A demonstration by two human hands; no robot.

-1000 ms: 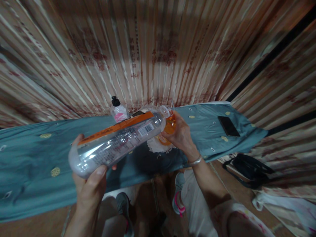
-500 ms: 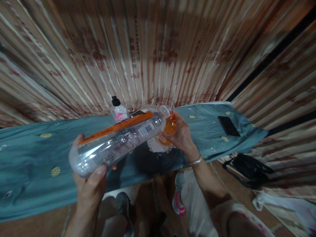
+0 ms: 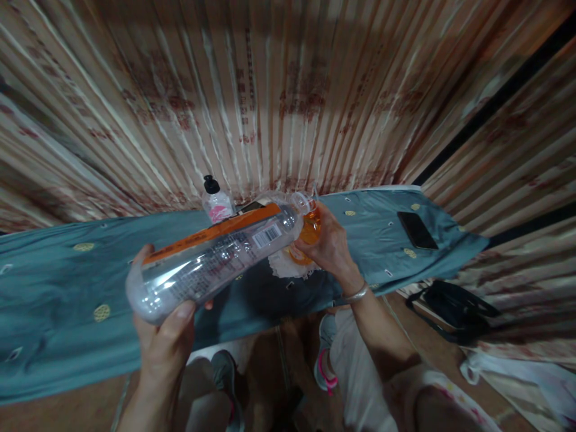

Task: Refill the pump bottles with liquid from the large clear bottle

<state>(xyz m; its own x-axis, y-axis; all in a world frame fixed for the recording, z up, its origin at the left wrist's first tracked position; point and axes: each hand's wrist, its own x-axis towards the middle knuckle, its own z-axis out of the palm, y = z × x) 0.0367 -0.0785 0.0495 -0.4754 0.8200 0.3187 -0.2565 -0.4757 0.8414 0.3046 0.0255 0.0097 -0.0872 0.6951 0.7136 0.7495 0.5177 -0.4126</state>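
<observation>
A large clear plastic bottle (image 3: 211, 261) with an orange label strip and a barcode lies tilted across the view, its neck toward the right. My left hand (image 3: 166, 330) is wrapped round its base end. Around a smaller bottle of orange liquid (image 3: 311, 227) the fingers of my right hand (image 3: 330, 243) are closed. The mouth of the clear bottle meets the top of the orange one; whether they touch I cannot make out. A crumpled whitish cloth or tissue (image 3: 288, 268) lies beneath the orange bottle.
A clear pump bottle (image 3: 218, 204) with a black top and pink label stands behind the large bottle. On the blue-green cloth-covered table (image 3: 58, 288) lies a dark phone (image 3: 417, 230) at the right. A black bag (image 3: 452, 309) sits below the table; pleated curtains (image 3: 288, 102) hang behind.
</observation>
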